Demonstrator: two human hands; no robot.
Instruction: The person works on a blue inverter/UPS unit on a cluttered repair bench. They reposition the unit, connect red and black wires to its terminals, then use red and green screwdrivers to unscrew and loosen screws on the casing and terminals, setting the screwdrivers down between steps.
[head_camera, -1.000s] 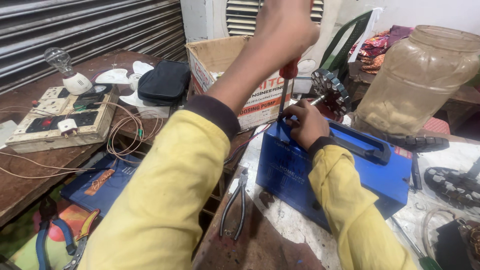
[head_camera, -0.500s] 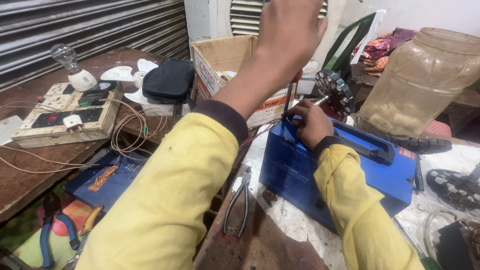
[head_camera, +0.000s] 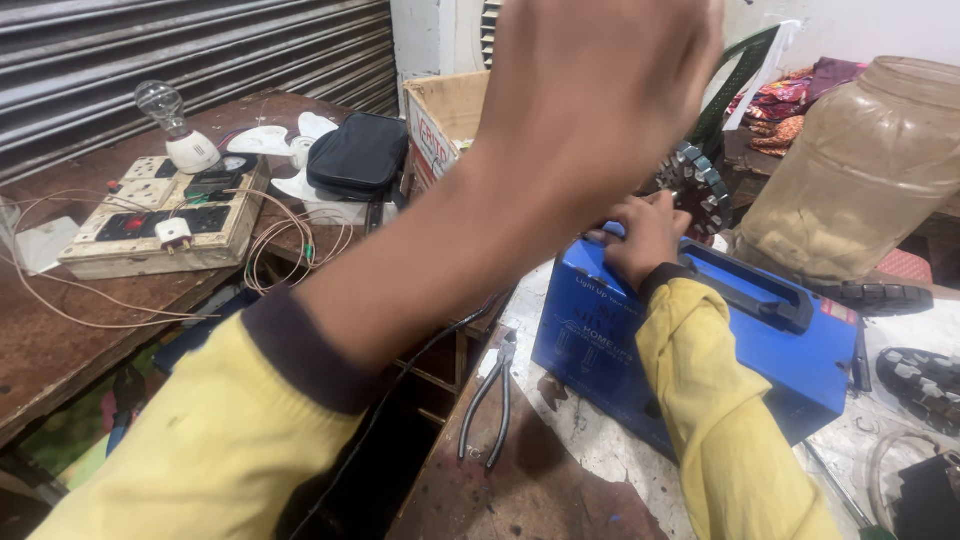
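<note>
Blue machine case (head_camera: 600, 340) with black handle (head_camera: 760, 290) under right hand (head_camera: 645, 235); yellow sleeves (head_camera: 720, 430), dark cuffs; brown bench (head_camera: 80, 330).

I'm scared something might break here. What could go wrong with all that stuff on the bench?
The right hand rests on the blue metal box, which sits near the bench edge and might slide off if pushed. The raised left hand blocks the view, so a tool could slip unseen. The pliers lie close to the edge and could get knocked down.
</note>
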